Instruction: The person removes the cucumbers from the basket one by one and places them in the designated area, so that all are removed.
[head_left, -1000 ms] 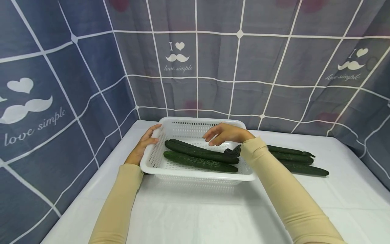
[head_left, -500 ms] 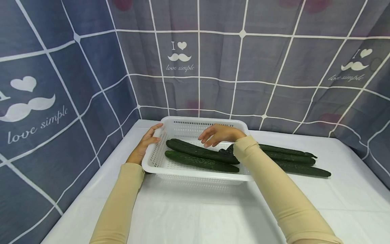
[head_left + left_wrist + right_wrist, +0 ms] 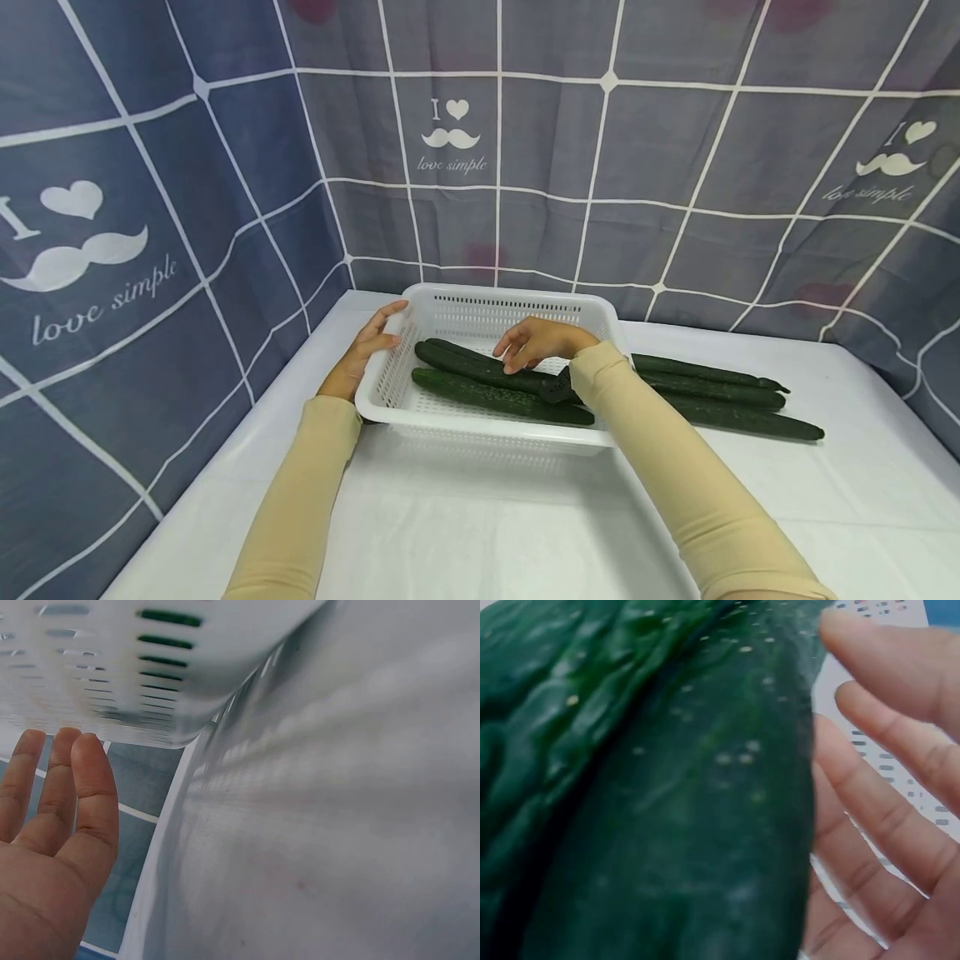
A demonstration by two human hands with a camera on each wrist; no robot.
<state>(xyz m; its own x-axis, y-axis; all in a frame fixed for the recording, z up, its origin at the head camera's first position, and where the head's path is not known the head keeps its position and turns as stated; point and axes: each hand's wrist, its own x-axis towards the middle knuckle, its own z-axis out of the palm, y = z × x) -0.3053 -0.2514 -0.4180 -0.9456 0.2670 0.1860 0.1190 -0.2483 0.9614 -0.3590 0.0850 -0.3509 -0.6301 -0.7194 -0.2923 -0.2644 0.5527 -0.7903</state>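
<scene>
A white basket holds several dark green cucumbers, one nearest its front wall. My left hand lies at the left rim, thumb and a finger reaching onto it. In the left wrist view, that hand's fingers are nearly straight by the perforated wall. My right hand is low inside the basket, fingertips at the rear cucumbers. The right wrist view shows this hand beside a cucumber, fingers extended and partly hidden behind it; a firm grip is not visible.
More cucumbers lie on the white tabletop right of the basket, partly behind my right forearm. A blue-grey curtain with white lines hangs behind and along the left side. A black item shows at my right wrist.
My right hand has shifted left within the basket and then dropped to the rear cucumbers, its fingers bending more. The left hand keeps its place at the rim; the whole view has drifted slightly.
</scene>
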